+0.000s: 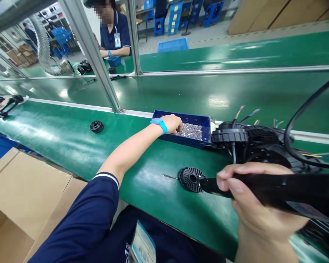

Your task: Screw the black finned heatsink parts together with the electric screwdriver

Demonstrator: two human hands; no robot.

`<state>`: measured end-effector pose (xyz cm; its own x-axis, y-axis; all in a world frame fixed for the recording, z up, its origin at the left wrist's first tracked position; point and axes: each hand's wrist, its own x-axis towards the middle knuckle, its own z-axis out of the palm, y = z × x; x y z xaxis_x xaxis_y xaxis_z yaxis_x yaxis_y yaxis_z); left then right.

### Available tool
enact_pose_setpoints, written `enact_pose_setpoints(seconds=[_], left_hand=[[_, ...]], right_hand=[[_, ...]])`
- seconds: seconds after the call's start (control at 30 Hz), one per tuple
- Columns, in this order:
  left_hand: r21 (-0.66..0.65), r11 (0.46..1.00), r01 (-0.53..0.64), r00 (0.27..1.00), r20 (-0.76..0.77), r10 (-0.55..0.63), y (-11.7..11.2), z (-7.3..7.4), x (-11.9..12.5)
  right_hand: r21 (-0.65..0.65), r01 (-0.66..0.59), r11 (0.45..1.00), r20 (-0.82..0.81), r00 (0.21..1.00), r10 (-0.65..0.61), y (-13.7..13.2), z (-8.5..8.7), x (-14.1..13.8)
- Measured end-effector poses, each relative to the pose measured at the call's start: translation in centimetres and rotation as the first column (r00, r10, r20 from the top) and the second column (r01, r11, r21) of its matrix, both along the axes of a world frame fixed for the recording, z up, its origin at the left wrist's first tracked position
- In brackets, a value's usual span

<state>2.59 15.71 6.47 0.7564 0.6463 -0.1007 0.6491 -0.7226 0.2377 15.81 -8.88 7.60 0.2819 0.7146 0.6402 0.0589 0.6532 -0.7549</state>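
Right hand [252, 204] at 5 o'clock is wrapped tight around the black driver [285, 190], tip resting on the ribbed black disc [191, 179] lying on the green tabletop [71, 138]. Left hand [172, 123], toward 12, is curled with fingertips bunched in the screws [192, 130] of the blue tray [181, 117]; whether it pinches one, I can't tell. Risks, as I judge them: the unclamped disc skates under tip pressure, and the cable [296, 120] at 2 o'clock snags the stacked black housings [252, 140].
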Motion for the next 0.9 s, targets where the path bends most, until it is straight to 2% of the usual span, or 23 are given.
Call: enact_pose_setpoints(seconds=[0.1,0.2,0.3,0.37,0.43,0.5,0.57,0.63,0.7,0.77,0.83,0.9], left_hand=[[-0.018,1.0,0.0,1.0,-0.002,0.0,0.6,-0.8,0.5],[0.005,1.0,-0.027,0.997,0.079,0.027,0.8,-0.4,0.1],[0.044,0.998,-0.055,0.973,0.228,0.044,-1.1,0.1,-0.4],[0.033,0.998,-0.044,0.908,0.418,0.026,-4.2,-0.2,-0.6],[-0.033,0.999,0.016,0.741,0.671,0.01,-8.5,-1.3,-0.8],[-0.101,0.991,0.09,0.625,0.78,0.023,-13.0,-2.9,-1.1],[-0.136,0.98,0.143,0.583,0.812,0.028,-16.5,-4.8,-1.4],[-0.059,0.986,0.157,0.576,0.816,-0.043,-18.3,-6.5,-1.5],[0.073,0.988,0.138,0.573,0.808,-0.14,-18.8,-7.7,-1.4],[0.148,0.983,0.108,0.565,0.804,-0.184,-18.6,-8.2,-1.2],[0.149,0.985,0.087,0.569,0.804,-0.172,-18.4,-8.3,-1.2],[0.095,0.992,0.085,0.602,0.788,-0.128,-18.4,-8.1,-1.3]], right_hand=[[0.0,-0.041,0.999,-0.008,0.999,0.041,0.1,0.1,0.3],[0.004,-0.051,0.999,-0.028,0.998,0.051,0.2,0.1,0.5],[0.041,-0.042,0.998,-0.047,0.998,0.043,0.3,0.0,0.6],[0.061,-0.048,0.997,-0.058,0.997,0.052,0.3,-0.1,0.6],[0.064,-0.051,0.997,-0.072,0.996,0.056,0.2,-0.2,0.6],[0.056,-0.051,0.997,-0.079,0.995,0.055,0.2,-0.2,0.5],[0.043,-0.04,0.998,-0.084,0.995,0.044,0.3,-0.1,0.3],[0.017,0.042,0.999,-0.11,0.993,-0.04,0.6,0.2,0.1],[-0.022,0.183,0.983,-0.167,0.969,-0.184,1.0,0.4,0.0],[-0.06,0.285,0.957,-0.229,0.929,-0.291,1.1,0.5,0.1],[-0.076,0.23,0.97,-0.213,0.947,-0.241,0.9,0.7,0.3],[-0.058,0.051,0.997,-0.059,0.997,-0.054,0.4,1.0,0.6]])
